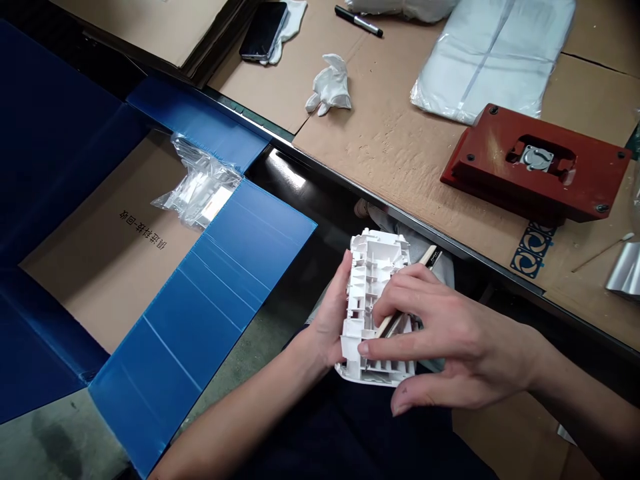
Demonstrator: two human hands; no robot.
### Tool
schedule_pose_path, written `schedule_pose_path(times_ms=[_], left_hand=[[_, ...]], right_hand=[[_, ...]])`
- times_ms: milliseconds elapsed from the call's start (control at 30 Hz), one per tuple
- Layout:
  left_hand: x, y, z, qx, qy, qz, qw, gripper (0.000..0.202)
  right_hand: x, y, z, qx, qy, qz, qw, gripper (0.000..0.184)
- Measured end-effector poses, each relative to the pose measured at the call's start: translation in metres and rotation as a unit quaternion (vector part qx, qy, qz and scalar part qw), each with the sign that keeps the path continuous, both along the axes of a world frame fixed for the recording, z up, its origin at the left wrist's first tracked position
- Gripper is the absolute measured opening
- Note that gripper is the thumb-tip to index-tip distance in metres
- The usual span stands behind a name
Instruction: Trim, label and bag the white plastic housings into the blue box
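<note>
A white plastic housing [361, 287] with ribs and small compartments is held over my lap, its inner side facing up. My left hand [333, 313] grips it along the left edge, thumb upright against the side. My right hand [450, 333] reaches over the housing from the right. A slim beige-and-black stick-like tool [391, 325] lies slanted between its fingers, partly hidden by them; I cannot make out its kind. One right fingertip touches the lower left part of the housing, and the right thumb hangs apart near the lower right corner.
A blue box [215, 267] with open flaps stands left, holding cardboard and a clear-bagged part [200, 190]. On the cardboard-covered table are a red fixture [490, 160], plastic bags [493, 53], a white glove [330, 87], a marker [359, 21], a phone [263, 30] and a cotton swab [603, 252].
</note>
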State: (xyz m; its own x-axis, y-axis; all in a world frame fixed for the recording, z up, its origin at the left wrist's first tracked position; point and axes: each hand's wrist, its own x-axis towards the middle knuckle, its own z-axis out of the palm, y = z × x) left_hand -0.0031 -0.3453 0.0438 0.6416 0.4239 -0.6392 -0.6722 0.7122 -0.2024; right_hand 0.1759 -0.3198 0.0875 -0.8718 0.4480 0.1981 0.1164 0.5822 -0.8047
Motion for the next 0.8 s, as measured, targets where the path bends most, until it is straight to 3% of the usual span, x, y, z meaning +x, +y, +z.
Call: schedule_pose_path(times_ms=[367, 600, 800], left_hand=[[0.001, -0.002, 0.003, -0.029, -0.018, -0.022, 0.999, 0.062], [-0.001, 0.001, 0.0, -0.014, -0.01, -0.028, 0.999, 0.064], [-0.007, 0.003, -0.004, 0.017, -0.02, -0.009, 1.0, 0.069]], right_hand=[[0.0, -0.006, -0.008, 0.01, 0.047, -0.024, 0.999, 0.031], [-0.001, -0.007, -0.011, 0.028, 0.048, -0.04, 0.998, 0.023], [0.005, -0.003, -0.013, 0.01, 0.054, -0.082, 0.995, 0.028]])
